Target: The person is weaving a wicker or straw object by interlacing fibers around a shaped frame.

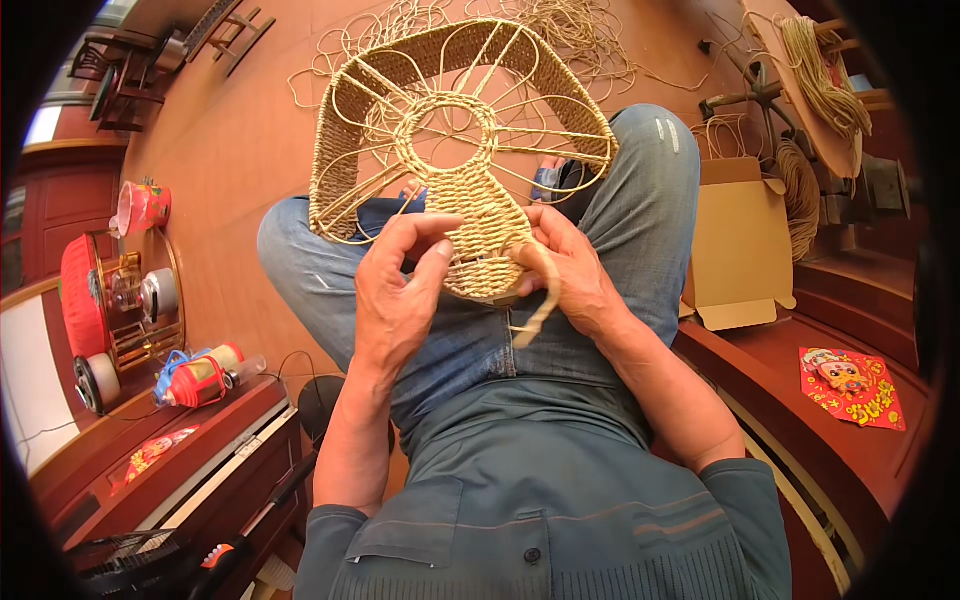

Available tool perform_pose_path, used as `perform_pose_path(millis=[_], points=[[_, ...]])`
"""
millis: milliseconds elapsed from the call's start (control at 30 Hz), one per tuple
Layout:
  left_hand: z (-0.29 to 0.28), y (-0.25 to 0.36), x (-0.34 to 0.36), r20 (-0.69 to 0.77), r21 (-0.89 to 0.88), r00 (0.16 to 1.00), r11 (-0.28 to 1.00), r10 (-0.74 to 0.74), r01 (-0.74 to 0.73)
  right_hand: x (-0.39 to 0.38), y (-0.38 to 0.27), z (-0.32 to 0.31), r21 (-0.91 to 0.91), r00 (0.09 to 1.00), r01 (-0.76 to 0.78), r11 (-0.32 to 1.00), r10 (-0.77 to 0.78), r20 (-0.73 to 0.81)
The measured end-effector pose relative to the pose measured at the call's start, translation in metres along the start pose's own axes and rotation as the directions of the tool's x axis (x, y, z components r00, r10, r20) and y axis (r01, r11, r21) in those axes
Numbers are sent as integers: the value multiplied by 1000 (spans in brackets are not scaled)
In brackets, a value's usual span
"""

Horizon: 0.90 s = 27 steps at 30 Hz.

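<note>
Straw-coloured cord [590, 45] lies tangled toward the floor's [240, 200] far edge, behind the woven frame [480, 225] across the lap [470, 350]; a cardboard box [740, 240] stands by the right knee [655, 150]. The left hand [395, 290] is half open, any grip unclear; the right hand [575, 275] pinches the frame's near part and a loose strand [545, 310], fingertips partly hidden. Blurred wooden furniture [211, 28] stands at the reddish floor's far-left corner.

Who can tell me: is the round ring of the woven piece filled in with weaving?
No, the ring is open in the middle, where the reddish-brown floor shows through.
</note>
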State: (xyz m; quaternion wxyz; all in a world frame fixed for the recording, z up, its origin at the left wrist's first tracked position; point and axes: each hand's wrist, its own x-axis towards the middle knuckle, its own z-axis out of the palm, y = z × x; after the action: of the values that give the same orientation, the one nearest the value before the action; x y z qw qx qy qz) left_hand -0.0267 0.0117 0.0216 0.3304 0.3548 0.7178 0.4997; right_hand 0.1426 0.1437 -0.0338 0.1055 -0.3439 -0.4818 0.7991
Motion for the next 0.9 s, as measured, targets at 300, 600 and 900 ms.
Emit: perform_pose_path(millis=[300, 600, 900], points=[[7, -7, -17, -39, 273, 989, 954, 140, -124, -1, 8, -1, 171, 998, -36, 985, 26, 61], [19, -11, -13, 9, 541, 937, 786, 349, -299, 1, 4, 1, 260, 996, -80, 962, 70, 46], [24, -7, -14, 0, 585, 941, 763, 340, -275, 0, -1, -4, 282, 994, -110, 953, 98, 56]])
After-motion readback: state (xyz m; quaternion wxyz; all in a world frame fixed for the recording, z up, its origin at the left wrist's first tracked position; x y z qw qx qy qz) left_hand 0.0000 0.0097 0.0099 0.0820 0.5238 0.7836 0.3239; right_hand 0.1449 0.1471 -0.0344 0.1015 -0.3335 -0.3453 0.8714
